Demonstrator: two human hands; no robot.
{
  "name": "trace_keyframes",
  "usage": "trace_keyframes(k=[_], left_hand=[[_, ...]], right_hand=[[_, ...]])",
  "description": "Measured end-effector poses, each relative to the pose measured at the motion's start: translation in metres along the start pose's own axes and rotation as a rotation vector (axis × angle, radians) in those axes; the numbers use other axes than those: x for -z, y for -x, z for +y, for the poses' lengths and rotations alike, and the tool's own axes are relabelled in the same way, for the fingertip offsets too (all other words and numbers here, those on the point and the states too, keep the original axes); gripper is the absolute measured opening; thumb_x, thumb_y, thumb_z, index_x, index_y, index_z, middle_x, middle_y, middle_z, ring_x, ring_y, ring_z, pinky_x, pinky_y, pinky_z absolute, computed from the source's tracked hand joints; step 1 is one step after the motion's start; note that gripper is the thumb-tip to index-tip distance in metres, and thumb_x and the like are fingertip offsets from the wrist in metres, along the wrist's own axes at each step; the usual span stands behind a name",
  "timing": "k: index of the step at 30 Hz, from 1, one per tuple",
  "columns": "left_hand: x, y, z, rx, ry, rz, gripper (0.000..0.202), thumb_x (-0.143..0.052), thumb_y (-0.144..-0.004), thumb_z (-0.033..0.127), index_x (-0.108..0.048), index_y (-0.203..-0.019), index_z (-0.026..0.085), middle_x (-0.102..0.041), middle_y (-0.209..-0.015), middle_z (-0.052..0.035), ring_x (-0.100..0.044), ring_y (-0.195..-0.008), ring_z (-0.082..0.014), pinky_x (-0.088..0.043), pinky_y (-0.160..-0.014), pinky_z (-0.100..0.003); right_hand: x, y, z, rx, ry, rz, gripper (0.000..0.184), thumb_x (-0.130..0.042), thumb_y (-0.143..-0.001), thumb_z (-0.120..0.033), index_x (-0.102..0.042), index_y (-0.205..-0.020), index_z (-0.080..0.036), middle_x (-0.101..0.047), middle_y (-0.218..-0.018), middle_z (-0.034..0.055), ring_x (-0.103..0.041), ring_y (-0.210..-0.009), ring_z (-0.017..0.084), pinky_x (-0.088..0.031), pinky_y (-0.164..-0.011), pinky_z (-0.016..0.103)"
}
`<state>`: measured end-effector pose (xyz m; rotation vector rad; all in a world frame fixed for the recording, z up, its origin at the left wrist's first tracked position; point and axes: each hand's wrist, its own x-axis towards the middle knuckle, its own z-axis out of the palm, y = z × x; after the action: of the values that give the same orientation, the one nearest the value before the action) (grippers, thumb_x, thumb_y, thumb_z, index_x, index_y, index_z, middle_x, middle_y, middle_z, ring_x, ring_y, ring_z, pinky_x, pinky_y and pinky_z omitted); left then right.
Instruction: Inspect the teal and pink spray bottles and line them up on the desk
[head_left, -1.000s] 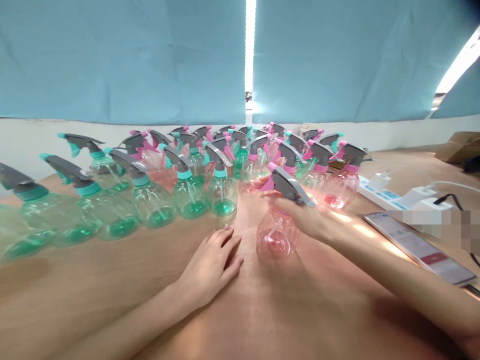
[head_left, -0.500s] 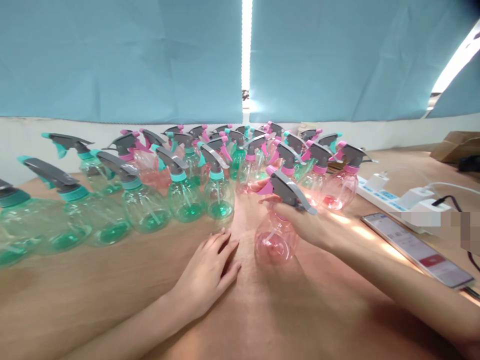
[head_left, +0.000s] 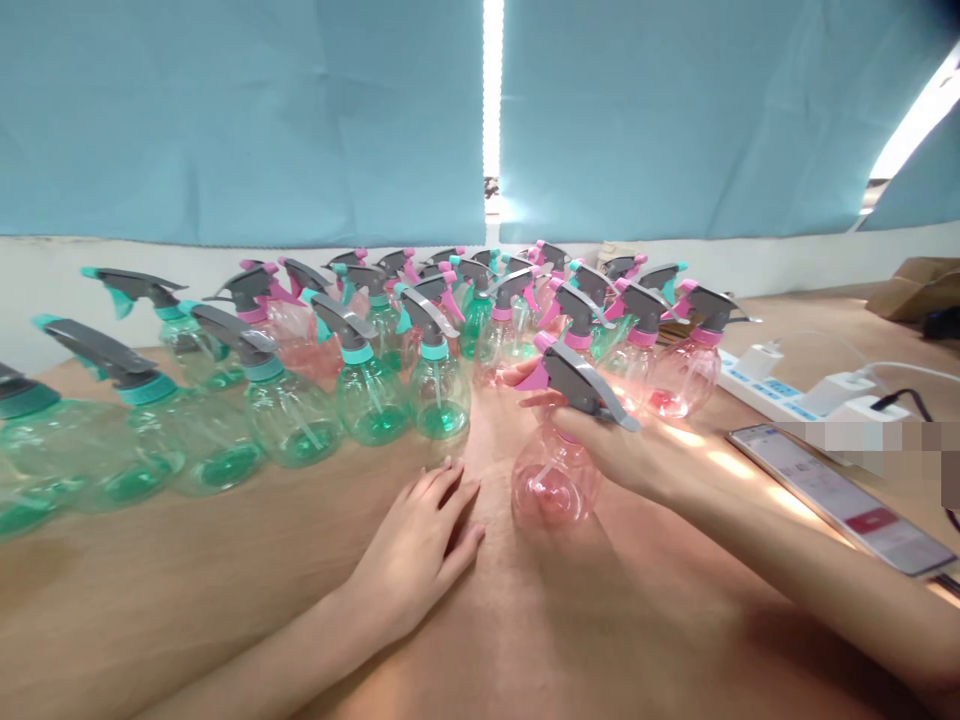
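My right hand (head_left: 600,440) is wrapped round the neck of a clear pink spray bottle (head_left: 553,480) with a grey trigger head, which stands upright on the wooden table (head_left: 225,560). My left hand (head_left: 420,545) lies flat on the table just left of that bottle, fingers stretched out, holding nothing. Behind them stand several spray bottles: a row of green ones (head_left: 367,385) to the left and pink ones (head_left: 675,365) to the right.
A white power strip (head_left: 780,395) with plugged chargers and cables lies at the right. A phone (head_left: 840,495) with its screen lit lies nearer on the right. A brown cardboard box (head_left: 919,285) sits at the far right. Blue curtains hang behind.
Hardly anything has moved. The view shifted slightly, and the pink bottle in my right hand stays in about the same spot.
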<state>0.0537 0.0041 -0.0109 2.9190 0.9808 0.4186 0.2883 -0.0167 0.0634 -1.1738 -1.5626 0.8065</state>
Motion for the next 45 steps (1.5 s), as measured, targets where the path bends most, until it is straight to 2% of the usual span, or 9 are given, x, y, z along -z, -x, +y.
trace_keyframes(k=[5,9,17,20,22,24,31,39,45], left_hand=[[0.0,0.0,-0.001,0.005,0.031,0.004,0.035,-0.049,-0.096,0.032,-0.058,-0.126,0.017,-0.055,-0.137,-0.0151,-0.049,-0.128,-0.0332,-0.042,-0.103,-0.052],[0.001,-0.001,-0.001,0.0,0.032,-0.007,0.037,-0.047,-0.097,0.032,-0.059,-0.127,0.014,-0.055,-0.137,-0.018,-0.049,-0.128,-0.035,-0.042,-0.103,-0.054],[0.001,-0.002,0.0,-0.001,0.013,-0.022,0.038,-0.048,-0.097,0.032,-0.059,-0.128,0.013,-0.055,-0.137,-0.0179,-0.049,-0.128,-0.0342,-0.041,-0.104,-0.052],[0.001,-0.002,0.0,-0.002,0.022,-0.017,0.038,-0.047,-0.097,0.032,-0.059,-0.127,0.012,-0.055,-0.137,-0.0182,-0.049,-0.128,-0.0349,-0.041,-0.104,-0.053],[0.001,-0.001,-0.001,-0.002,0.017,-0.018,0.038,-0.047,-0.097,0.032,-0.059,-0.127,0.012,-0.054,-0.137,-0.0185,-0.049,-0.128,-0.0354,-0.042,-0.103,-0.054],[0.0,-0.001,-0.001,-0.004,0.007,-0.023,0.038,-0.047,-0.097,0.032,-0.058,-0.128,0.013,-0.054,-0.138,-0.0187,-0.049,-0.128,-0.0354,-0.042,-0.103,-0.054],[-0.003,0.0,-0.003,-0.009,0.011,0.013,0.038,-0.046,-0.097,0.034,-0.058,-0.128,0.015,-0.055,-0.137,-0.0162,-0.049,-0.128,-0.0339,-0.041,-0.104,-0.053],[-0.002,-0.001,-0.003,-0.012,0.011,0.012,0.039,-0.044,-0.098,0.035,-0.059,-0.127,0.014,-0.056,-0.136,-0.0169,-0.05,-0.127,-0.0348,-0.042,-0.103,-0.054],[-0.001,-0.001,-0.003,-0.016,-0.024,-0.009,0.04,-0.044,-0.098,0.034,-0.058,-0.128,0.012,-0.055,-0.136,-0.0185,-0.05,-0.127,-0.0349,-0.043,-0.102,-0.054]], right_hand=[[-0.001,0.0,0.001,0.015,-0.004,0.015,0.047,-0.049,-0.076,-0.014,-0.058,-0.12,-0.026,-0.063,-0.122,0.0029,-0.063,-0.105,0.022,-0.045,-0.089,0.037],[-0.001,0.001,-0.003,0.0,0.033,0.048,0.041,-0.049,-0.075,-0.012,-0.061,-0.113,-0.024,-0.066,-0.116,0.0028,-0.064,-0.102,0.022,-0.047,-0.081,0.034],[0.001,0.0,-0.009,0.025,0.08,0.005,0.041,-0.047,-0.074,-0.007,-0.061,-0.108,-0.026,-0.063,-0.111,0.0005,-0.061,-0.092,0.019,-0.044,-0.082,0.034],[0.001,0.002,-0.01,0.022,0.118,0.028,0.039,-0.048,-0.074,-0.008,-0.063,-0.105,-0.027,-0.061,-0.087,-0.0008,-0.056,-0.074,0.016,-0.044,-0.069,0.031],[0.001,0.003,-0.011,0.024,0.153,0.047,0.039,-0.048,-0.073,-0.008,-0.064,-0.102,-0.028,-0.05,-0.067,-0.0034,-0.044,-0.057,0.014,-0.037,-0.055,0.028],[0.001,0.004,-0.014,0.04,0.166,0.049,0.038,-0.047,-0.073,-0.008,-0.065,-0.1,-0.029,-0.039,-0.058,-0.0051,-0.033,-0.05,0.012,-0.03,-0.049,0.027],[0.004,0.005,-0.023,0.018,0.186,0.051,0.029,-0.048,-0.073,-0.007,-0.065,-0.09,-0.024,-0.033,-0.054,-0.0076,-0.029,-0.045,0.009,-0.026,-0.045,0.026],[0.006,0.003,-0.017,0.052,0.238,0.063,0.017,-0.05,-0.076,-0.01,-0.057,-0.085,-0.021,-0.048,-0.069,-0.0042,-0.044,-0.06,0.011,-0.037,-0.056,0.026],[0.011,0.005,-0.023,0.009,0.347,-0.043,0.01,-0.051,-0.08,-0.013,-0.054,-0.081,-0.022,-0.051,-0.07,-0.0049,-0.046,-0.063,0.012,-0.034,-0.058,0.028]])
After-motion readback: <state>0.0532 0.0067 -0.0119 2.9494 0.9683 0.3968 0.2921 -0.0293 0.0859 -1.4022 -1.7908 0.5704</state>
